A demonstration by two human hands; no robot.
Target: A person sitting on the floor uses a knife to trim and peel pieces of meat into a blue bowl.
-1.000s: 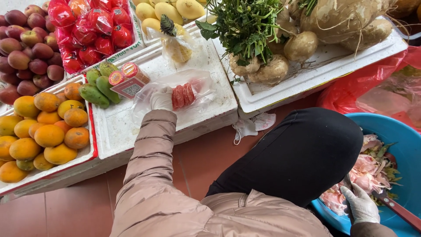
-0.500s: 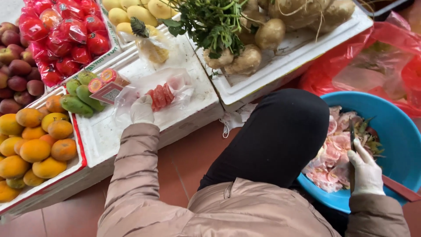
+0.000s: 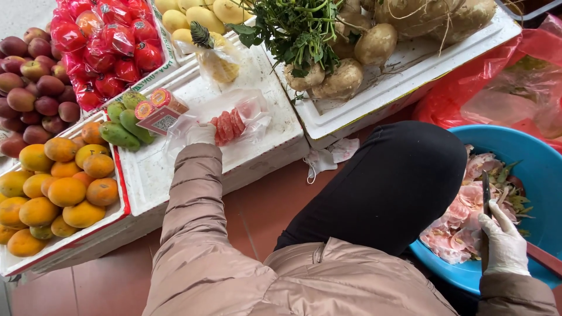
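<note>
My left hand point(image 3: 201, 134), in a white glove, reaches out to a clear plastic bag point(image 3: 246, 117) of red fruit slices and grips its near edge. The bag lies on a white foam box lid point(image 3: 158, 175). My right hand point(image 3: 503, 244), also gloved, holds a dark knife point(image 3: 485, 188) upright over a blue basin point(image 3: 544, 175). The basin holds pink fruit peelings point(image 3: 462, 216) and some green scraps. My black-clad knee point(image 3: 386, 181) sits between the two hands.
Foam trays hold orange mangoes point(image 3: 58, 187), purple-red fruit point(image 3: 35, 93), red wrapped fruit point(image 3: 105, 41), yellow mangoes point(image 3: 193, 14), and brown tubers point(image 3: 357, 52) with green herbs point(image 3: 298, 29). Small green mangoes point(image 3: 120, 131) and a bagged peeled pineapple point(image 3: 216, 58) lie near the bag. A red plastic bag point(image 3: 503, 88) lies behind the basin.
My left hand stays on the bag of red slices. My right hand has shifted a little over the basin, and the knife blade now shows above it.
</note>
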